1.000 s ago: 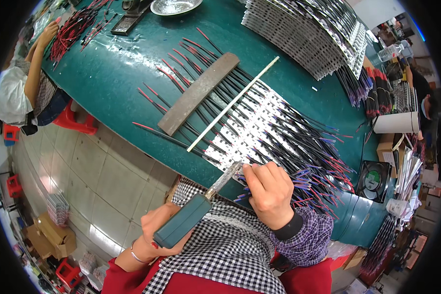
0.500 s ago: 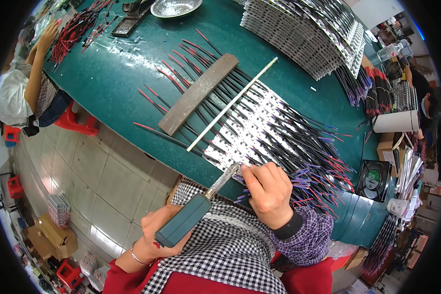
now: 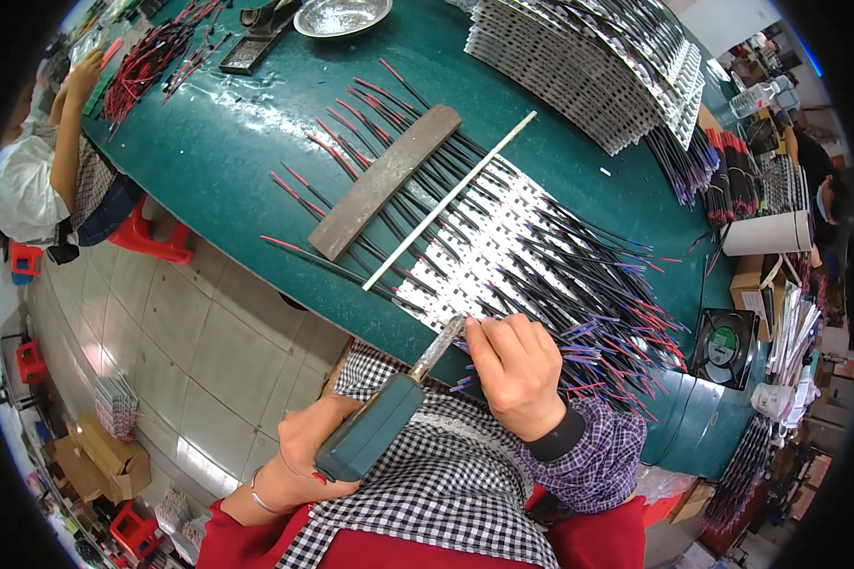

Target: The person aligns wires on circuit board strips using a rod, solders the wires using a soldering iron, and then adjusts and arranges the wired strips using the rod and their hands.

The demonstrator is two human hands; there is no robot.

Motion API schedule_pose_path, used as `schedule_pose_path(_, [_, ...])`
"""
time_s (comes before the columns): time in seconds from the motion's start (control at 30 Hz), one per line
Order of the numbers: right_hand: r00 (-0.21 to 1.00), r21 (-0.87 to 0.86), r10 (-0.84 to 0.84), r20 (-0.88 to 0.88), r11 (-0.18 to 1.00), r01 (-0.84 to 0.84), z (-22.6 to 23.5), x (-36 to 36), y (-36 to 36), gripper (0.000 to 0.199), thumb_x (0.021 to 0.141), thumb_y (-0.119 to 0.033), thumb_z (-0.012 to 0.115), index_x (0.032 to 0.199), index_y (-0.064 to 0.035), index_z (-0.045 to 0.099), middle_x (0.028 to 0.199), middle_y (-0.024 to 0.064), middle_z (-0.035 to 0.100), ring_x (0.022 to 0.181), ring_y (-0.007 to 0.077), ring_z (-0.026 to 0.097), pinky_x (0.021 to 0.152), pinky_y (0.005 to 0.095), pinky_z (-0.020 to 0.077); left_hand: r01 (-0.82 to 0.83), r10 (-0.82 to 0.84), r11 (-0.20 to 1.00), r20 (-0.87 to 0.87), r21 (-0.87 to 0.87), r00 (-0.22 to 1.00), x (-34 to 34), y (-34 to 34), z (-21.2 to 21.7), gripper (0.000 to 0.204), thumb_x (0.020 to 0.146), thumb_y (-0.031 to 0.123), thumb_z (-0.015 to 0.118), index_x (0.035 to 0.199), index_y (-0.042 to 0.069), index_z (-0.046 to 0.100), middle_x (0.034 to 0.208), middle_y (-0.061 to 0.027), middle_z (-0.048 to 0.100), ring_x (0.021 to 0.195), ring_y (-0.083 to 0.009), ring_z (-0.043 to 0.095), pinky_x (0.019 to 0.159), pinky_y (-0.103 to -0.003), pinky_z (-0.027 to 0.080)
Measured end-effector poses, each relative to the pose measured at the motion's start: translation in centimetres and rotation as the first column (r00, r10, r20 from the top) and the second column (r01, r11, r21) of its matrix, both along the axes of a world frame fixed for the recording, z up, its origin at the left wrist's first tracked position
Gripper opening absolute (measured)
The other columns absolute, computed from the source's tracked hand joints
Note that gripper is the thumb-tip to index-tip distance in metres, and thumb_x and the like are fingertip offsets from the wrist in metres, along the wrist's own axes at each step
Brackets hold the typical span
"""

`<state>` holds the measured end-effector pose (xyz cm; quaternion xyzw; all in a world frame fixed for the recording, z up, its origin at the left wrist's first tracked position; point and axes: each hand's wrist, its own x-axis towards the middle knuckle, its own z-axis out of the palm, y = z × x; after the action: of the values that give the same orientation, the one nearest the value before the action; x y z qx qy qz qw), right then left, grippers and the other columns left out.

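Note:
My left hand (image 3: 315, 444) is closed around the dark green handle of a soldering iron (image 3: 380, 427). Its metal shaft slants up to the right, and the tip meets the near corner of a white circuit board panel (image 3: 465, 261). Right beside that tip, my right hand (image 3: 520, 375) is pinched at the panel's near edge; whatever sits between the fingertips is too small to see. Black wires with red and blue ends (image 3: 598, 303) fan out from the panel's right side, some passing under my right hand. More black and red wires (image 3: 356, 156) stretch from its left side.
A grey-brown bar (image 3: 386, 182) lies across the left wires, with a thin pale stick (image 3: 451, 199) beside it. Stacked white panels (image 3: 579, 76) stand far right; a metal dish (image 3: 342, 16) sits at the back. A small black fan (image 3: 724, 349) is at the right. Another person's arm (image 3: 66, 142) rests far left.
The soldering iron's handle and my left hand have swung slightly to the right, while the tip stays at the panel's corner. My right hand has barely shifted.

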<state>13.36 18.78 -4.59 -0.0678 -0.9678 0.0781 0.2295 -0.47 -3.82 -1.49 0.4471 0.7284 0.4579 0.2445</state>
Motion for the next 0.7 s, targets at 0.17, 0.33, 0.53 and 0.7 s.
schedule_pose_path(0.17, [1.000,0.000,0.010,0.003,1.000,-0.010,0.0,0.1,0.1,0.027,0.076,-0.006,0.065,0.099,0.0065,0.070,0.090,0.0099,0.061,0.078,0.0218,0.059,0.063,0.0329,0.0436,-0.018,0.022,0.998,-0.078,0.053,0.997,0.1,-0.6,-0.7,0.021,0.077,0.004,0.078,0.093,-0.005,0.070,0.080,-0.0124,0.067,0.064,-0.0226,0.067,0.057,-0.030,0.052])
schedule_pose_path(0.33, [0.999,-0.045,-0.008,0.047,0.999,0.010,0.2,0.3,-0.1,0.029,0.075,-0.006,0.065,0.101,0.0053,0.069,0.092,0.0093,0.062,0.081,0.0219,0.060,0.065,0.0334,0.0453,-0.055,0.066,0.996,-0.145,0.077,0.987,0.4,-1.0,-0.3,0.023,0.078,0.006,0.076,0.098,-0.005,0.071,0.079,-0.0118,0.065,0.062,-0.0231,0.063,0.056,-0.031,0.050])
schedule_pose_path(0.53, [0.994,-0.287,-0.022,-0.105,0.958,-0.010,1.2,1.2,-0.2,0.045,0.072,-0.003,0.066,0.116,0.0034,0.070,0.096,0.0096,0.063,0.090,0.0237,0.063,0.073,0.0344,0.0496,-0.144,0.142,0.989,-0.059,-0.027,0.988,0.7,-1.4,0.1,0.027,0.071,0.001,0.081,0.096,-0.007,0.072,0.088,-0.0165,0.073,0.072,-0.0242,0.074,0.063,-0.029,0.058])
schedule_pose_path(0.7, [0.991,-0.174,-0.131,-0.021,0.977,0.125,0.3,0.9,-0.8,0.050,0.076,-0.001,0.066,0.125,0.0033,0.068,0.091,0.0061,0.052,0.080,0.0218,0.055,0.070,0.0357,0.0450,-0.074,0.077,0.997,-0.164,0.025,0.983,0.3,-1.8,-0.7,0.028,0.073,0.002,0.081,0.099,-0.007,0.073,0.090,-0.0158,0.073,0.072,-0.0230,0.073,0.063,-0.029,0.058])
